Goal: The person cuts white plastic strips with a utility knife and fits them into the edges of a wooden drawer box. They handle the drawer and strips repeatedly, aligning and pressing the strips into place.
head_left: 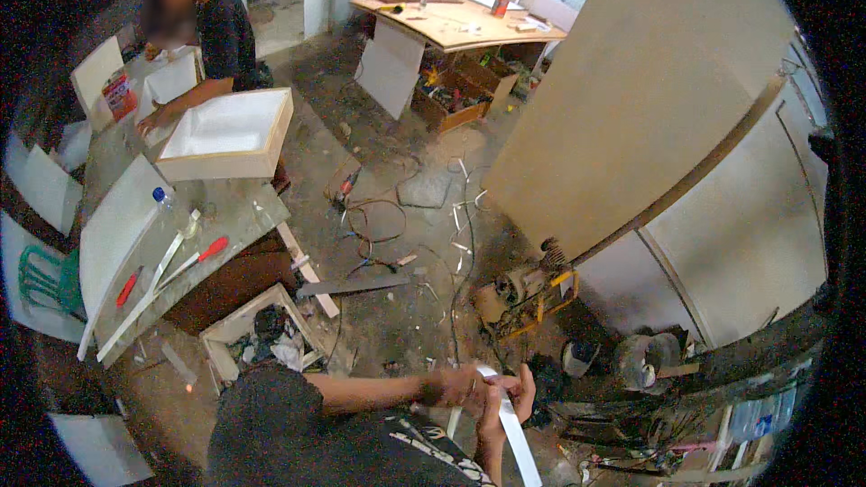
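A narrow, flat white strip (518, 440) is held between both my hands near the lower middle of the head view. My left hand (454, 387) comes in from the left, its fingers closed on the strip's upper end. Next to it, my right hand (508, 391) is wrapped round the strip just below, some fingers raised. From there the strip slants down past the lower edge of the picture. Another pale length hangs below my left hand, and I cannot tell whether it is the same strip.
At the left, a workbench (221, 216) carries a shallow wooden box (268, 160), red-handled tools and a bottle (162, 198); a person (230, 32) leans there. Scrap crate (212, 343), cables and a machine (519, 293) occupy the floor. Large panels (631, 108) lean right; a second person works at the far table (451, 27).
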Available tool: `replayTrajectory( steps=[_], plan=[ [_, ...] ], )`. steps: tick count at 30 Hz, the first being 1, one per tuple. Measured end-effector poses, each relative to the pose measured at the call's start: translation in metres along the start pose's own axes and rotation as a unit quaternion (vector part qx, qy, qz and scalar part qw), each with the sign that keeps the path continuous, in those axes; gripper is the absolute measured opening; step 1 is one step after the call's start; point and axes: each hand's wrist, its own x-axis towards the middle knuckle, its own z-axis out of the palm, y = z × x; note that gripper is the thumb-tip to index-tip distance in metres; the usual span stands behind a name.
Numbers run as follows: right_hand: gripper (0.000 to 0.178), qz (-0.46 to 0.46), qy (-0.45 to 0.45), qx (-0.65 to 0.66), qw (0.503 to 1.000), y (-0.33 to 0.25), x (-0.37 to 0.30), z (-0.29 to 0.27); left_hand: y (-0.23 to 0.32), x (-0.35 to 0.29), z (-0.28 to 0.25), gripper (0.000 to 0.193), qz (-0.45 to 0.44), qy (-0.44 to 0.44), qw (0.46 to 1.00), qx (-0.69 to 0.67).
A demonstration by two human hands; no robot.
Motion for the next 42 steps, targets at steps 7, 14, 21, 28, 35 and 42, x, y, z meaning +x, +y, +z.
replayTrajectory(
  steps=[7,14,21,28,35,42],
  plan=[
    [0.062,0.149,0.055,0.149,0.976,0.066,0.05,-0.016,0.172,0.01,0.029,0.05,0.226,0.265,0.928,0.129],
    [0.073,0.278,0.13,0.173,0.936,0.156,0.112,-0.017,0.261,-0.041,-0.007,0.034,0.433,0.315,0.84,0.087],
    [0.046,0.326,0.26,0.216,0.883,0.251,0.235,0.01,0.381,-0.049,-0.028,0.034,0.527,0.389,0.742,0.14],
    [0.022,0.332,0.043,0.251,0.908,0.369,0.477,0.123,0.485,-0.076,-0.025,0.056,0.582,0.437,0.652,0.21],
    [0.052,0.09,-0.226,0.038,0.969,0.357,0.602,0.288,0.477,-0.115,-0.015,0.056,0.679,0.475,0.541,0.145],
    [0.072,0.097,-0.564,0.158,0.805,0.262,0.449,0.487,0.535,-0.082,-0.042,0.061,0.652,0.476,0.575,0.134]
  ],
)
